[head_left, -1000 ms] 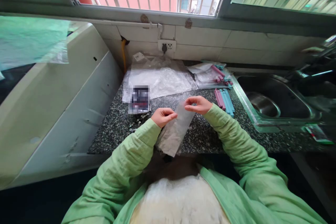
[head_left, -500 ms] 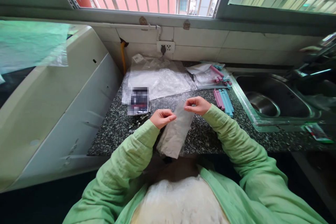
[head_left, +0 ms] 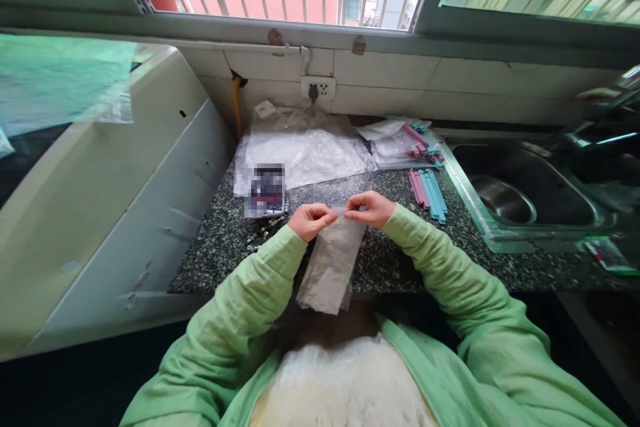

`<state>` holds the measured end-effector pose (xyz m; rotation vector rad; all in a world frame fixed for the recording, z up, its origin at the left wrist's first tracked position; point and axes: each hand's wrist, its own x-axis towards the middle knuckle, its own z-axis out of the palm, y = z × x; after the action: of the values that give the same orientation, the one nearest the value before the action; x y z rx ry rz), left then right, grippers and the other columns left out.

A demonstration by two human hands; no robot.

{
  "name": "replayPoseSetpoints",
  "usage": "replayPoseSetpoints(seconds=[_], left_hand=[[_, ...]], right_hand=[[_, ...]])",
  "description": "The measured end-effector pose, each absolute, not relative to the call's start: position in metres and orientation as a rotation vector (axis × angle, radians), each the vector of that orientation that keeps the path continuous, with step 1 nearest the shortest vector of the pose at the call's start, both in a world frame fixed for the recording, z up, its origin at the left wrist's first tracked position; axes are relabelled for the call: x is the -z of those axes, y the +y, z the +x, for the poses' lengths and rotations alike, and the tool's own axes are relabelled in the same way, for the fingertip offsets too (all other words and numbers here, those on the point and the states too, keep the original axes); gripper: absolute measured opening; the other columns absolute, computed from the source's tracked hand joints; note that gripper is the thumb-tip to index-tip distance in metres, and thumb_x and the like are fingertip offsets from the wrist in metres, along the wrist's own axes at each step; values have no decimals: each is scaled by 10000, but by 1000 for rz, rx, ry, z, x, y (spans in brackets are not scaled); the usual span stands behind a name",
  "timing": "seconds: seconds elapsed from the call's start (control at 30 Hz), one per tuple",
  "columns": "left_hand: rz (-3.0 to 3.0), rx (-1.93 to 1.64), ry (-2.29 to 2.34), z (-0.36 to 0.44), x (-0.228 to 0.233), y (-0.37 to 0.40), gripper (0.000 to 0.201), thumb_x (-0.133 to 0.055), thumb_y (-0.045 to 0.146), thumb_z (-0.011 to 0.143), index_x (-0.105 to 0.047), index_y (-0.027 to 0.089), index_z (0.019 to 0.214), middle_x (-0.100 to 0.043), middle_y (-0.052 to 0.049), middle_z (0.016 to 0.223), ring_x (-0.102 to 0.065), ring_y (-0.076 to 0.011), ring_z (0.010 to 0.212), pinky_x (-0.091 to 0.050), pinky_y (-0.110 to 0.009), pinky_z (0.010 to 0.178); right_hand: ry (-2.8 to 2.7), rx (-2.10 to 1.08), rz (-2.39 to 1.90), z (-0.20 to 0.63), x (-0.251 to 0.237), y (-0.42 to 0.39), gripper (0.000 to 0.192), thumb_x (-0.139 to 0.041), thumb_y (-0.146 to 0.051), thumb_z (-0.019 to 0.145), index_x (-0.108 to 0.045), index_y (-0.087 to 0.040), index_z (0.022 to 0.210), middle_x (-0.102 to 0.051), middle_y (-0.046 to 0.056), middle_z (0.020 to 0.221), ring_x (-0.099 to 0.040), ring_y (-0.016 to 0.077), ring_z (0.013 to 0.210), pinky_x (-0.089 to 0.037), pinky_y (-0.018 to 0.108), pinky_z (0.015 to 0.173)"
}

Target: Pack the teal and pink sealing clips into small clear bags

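A small clear plastic bag (head_left: 331, 265) hangs over the front edge of the speckled granite counter (head_left: 395, 260). Both of my hands pinch its top edge: my left hand (head_left: 311, 220) grips the left corner, and my right hand (head_left: 369, 208) grips the right corner, fingertips close together. Both sleeves are light green. Pink and teal sticks (head_left: 427, 191) lie on the counter just right of my right hand. A dark printed packet (head_left: 267, 189) lies just beyond my left hand.
A pile of clear plastic bags (head_left: 303, 147) lies at the back of the counter under a wall socket (head_left: 317, 88). More bags with sticks (head_left: 407, 143) sit beside a steel sink (head_left: 520, 190) on the right. A white appliance (head_left: 100, 193) stands on the left.
My right hand has moved left and down toward my left hand, so the bag's top edge is narrower between them. The bag now hangs straighter and slightly lower.
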<state>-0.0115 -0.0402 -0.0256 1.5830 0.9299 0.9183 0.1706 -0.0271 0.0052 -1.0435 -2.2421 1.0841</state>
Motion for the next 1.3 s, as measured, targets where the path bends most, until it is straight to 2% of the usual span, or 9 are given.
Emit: replayPoseSetpoints(seconds=[0.27, 0.43, 0.63, 1.07, 1.3], left_hand=[[1628, -937, 941, -15, 29, -38, 355, -593, 440, 629, -545, 112, 503, -401, 29, 472, -342, -60, 480, -282, -200, 459], [1560, -1014, 977, -24, 29, -34, 325, -585, 427, 651, -602, 113, 572, -493, 10, 516, -393, -72, 505, -330, -201, 490], [1502, -1056, 1026, -27, 22, -34, 316, -604, 428, 632, -634, 116, 590, -544, 2, 523, -404, -72, 486, -346, -204, 490], [1475, -1062, 1002, -29, 25, -33, 330, -616, 445, 614, -632, 116, 585, -563, 0, 545, -437, -79, 517, -368, -207, 522], [1468, -996, 920, -26, 17, -37, 419, -624, 531, 561, -614, 114, 523, -538, -11, 515, -428, -85, 507, -349, -219, 501]], right_hand=[[-2102, -1188, -1087, 170, 0, -26, 399, -562, -509, 629, -532, -112, 602, -464, -24, 535, -381, 63, 520, -323, 206, 503], [-1856, -1366, -1089, 168, 3, -25, 477, -613, -571, 547, -560, -113, 669, -505, -18, 566, -415, 70, 523, -340, 219, 511], [-1713, -1443, -1114, 164, 5, -26, 478, -665, -559, 474, -540, -114, 596, -476, -41, 509, -384, 49, 483, -306, 211, 482], [-1675, -1472, -1082, 164, 5, -27, 448, -673, -528, 493, -529, -112, 576, -467, -49, 498, -378, 38, 472, -292, 201, 471], [-1580, -1568, -976, 169, 1, -26, 500, -728, -461, 470, -575, -125, 807, -578, 0, 694, -508, 85, 628, -406, 235, 612]])
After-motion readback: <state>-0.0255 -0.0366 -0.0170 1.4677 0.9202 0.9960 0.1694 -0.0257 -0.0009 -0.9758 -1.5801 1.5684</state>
